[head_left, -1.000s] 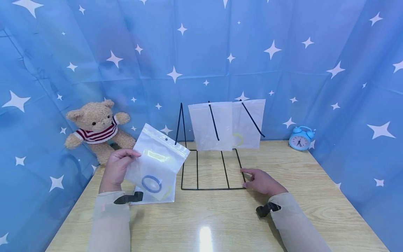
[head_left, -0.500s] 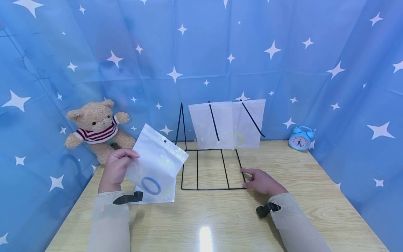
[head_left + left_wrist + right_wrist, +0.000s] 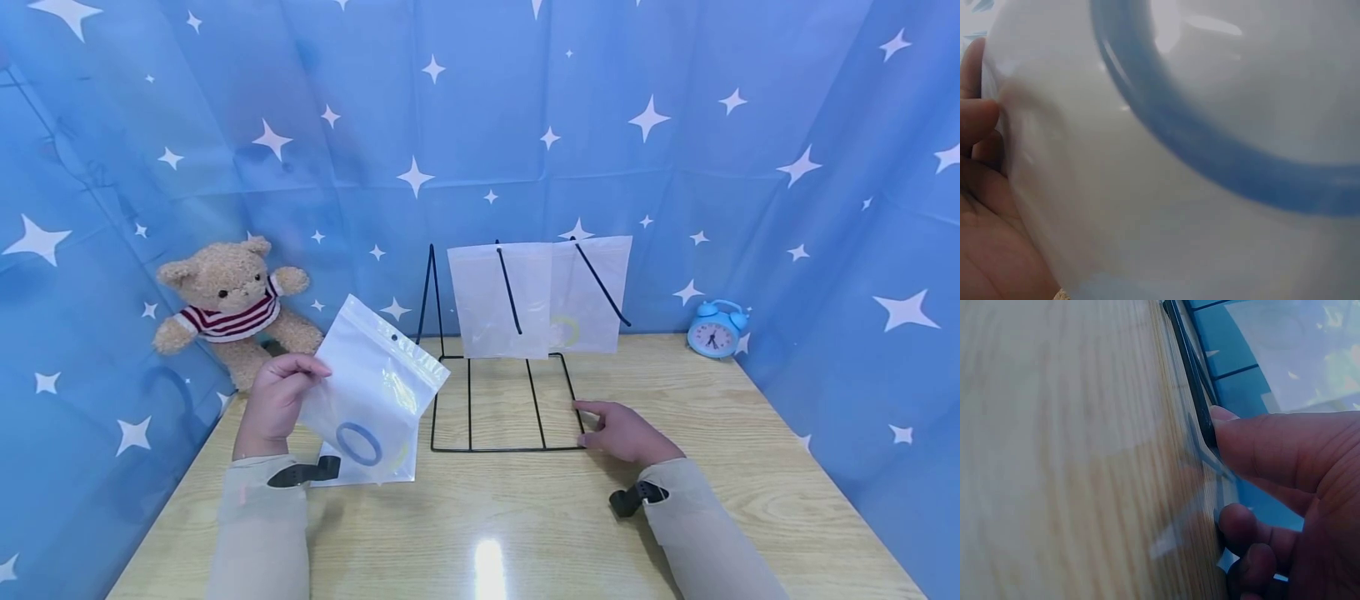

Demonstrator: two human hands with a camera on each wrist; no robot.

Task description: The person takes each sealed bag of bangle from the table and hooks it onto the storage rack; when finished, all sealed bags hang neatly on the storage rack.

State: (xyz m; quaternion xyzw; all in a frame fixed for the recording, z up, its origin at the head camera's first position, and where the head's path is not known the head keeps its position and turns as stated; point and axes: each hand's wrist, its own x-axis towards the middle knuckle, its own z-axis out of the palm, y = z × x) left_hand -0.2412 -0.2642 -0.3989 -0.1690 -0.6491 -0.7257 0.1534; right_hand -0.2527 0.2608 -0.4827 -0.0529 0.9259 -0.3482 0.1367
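Observation:
My left hand (image 3: 279, 400) pinches a clear zip bag (image 3: 375, 367) by its left edge, in the head view. Inside that bag lies a blue ring (image 3: 358, 443), which fills much of the left wrist view as a blue band (image 3: 1210, 156). A second zip bag (image 3: 352, 473) lies flat on the table, mostly covered by the held one, with a yellow ring (image 3: 401, 457) showing faintly. My right hand (image 3: 626, 432) holds the front right corner of a black wire rack (image 3: 495, 451) between thumb (image 3: 1260, 447) and index finger. Two zip bags (image 3: 487, 317) hang from the rack's hooks.
A teddy bear (image 3: 236, 304) in a striped sweater leans at the back left. The blue alarm clock (image 3: 714, 332) stands at the back right of the wooden table (image 3: 570, 533). A blue star-patterned curtain (image 3: 480, 125) encloses the back and sides.
The held bag has shifted very slightly to the left and its surface has flexed. The right hand and the rack stay where they were.

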